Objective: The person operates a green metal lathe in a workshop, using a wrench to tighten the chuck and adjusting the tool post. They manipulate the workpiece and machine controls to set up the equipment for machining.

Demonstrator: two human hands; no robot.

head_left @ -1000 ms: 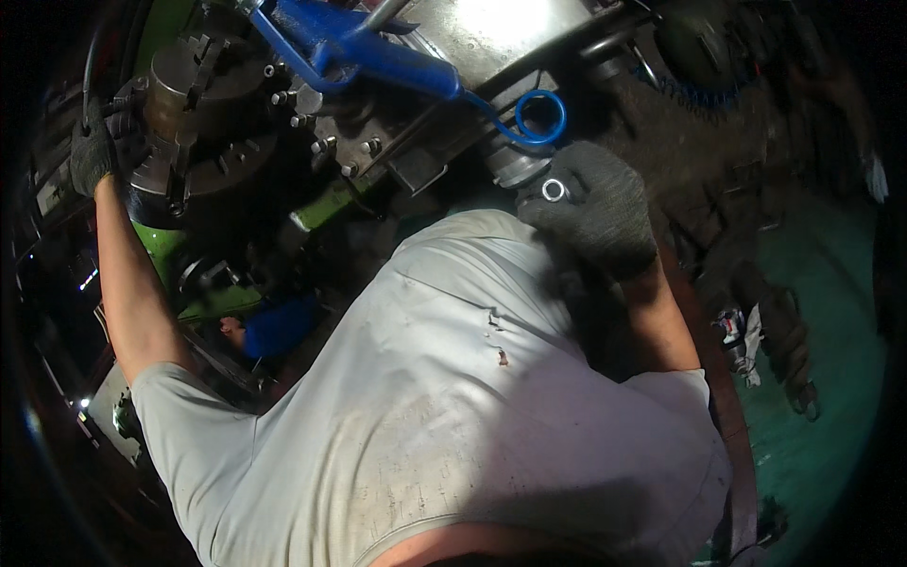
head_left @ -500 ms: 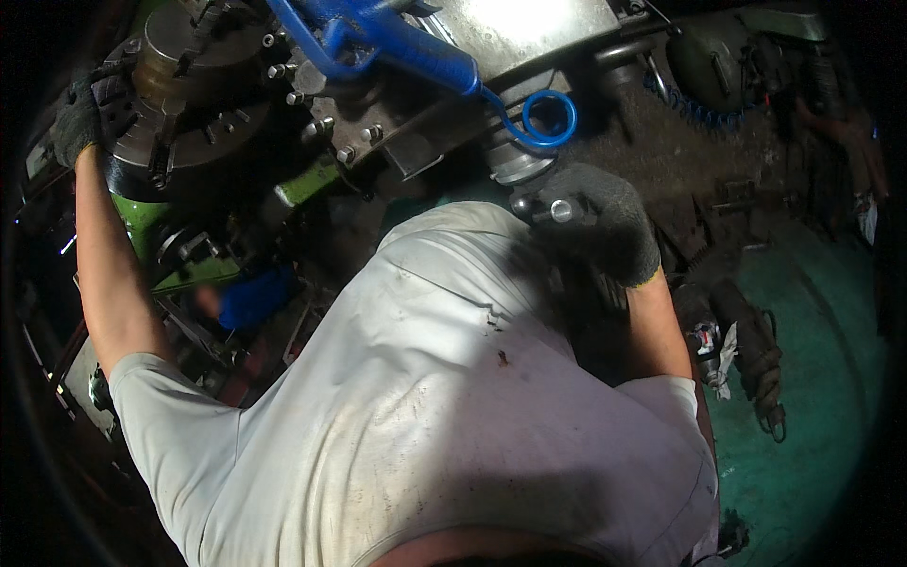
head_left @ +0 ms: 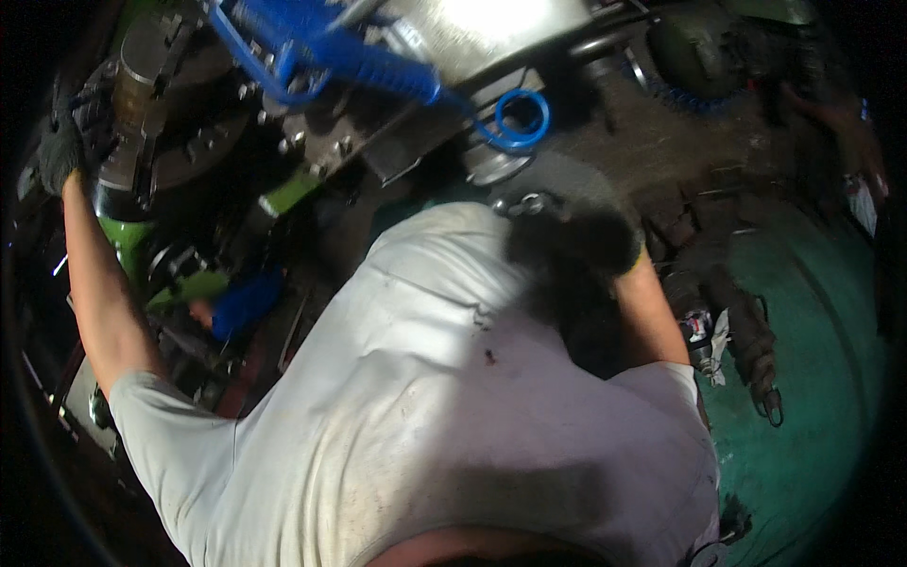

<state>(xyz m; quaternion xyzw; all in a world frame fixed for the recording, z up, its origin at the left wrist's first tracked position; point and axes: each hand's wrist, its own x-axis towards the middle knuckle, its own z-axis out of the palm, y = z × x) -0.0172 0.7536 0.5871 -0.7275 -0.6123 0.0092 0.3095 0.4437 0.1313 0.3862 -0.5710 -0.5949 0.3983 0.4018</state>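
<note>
Metal knob (head_left: 532,202) at right hand (head_left: 578,213), below blue hose (head_left: 522,142). Gloved left hand (head_left: 62,159) beside chuck (head_left: 170,156). Blurred, can't tell either grip. Snag risk if chuck turns.

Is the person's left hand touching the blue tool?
Apart. The head view shows the left hand at the far left, with a big round metal part between it and the blue tool.

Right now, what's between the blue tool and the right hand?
Head view: a looped blue hose and, below it in the picture, a round metal part beside the right hand.
</note>
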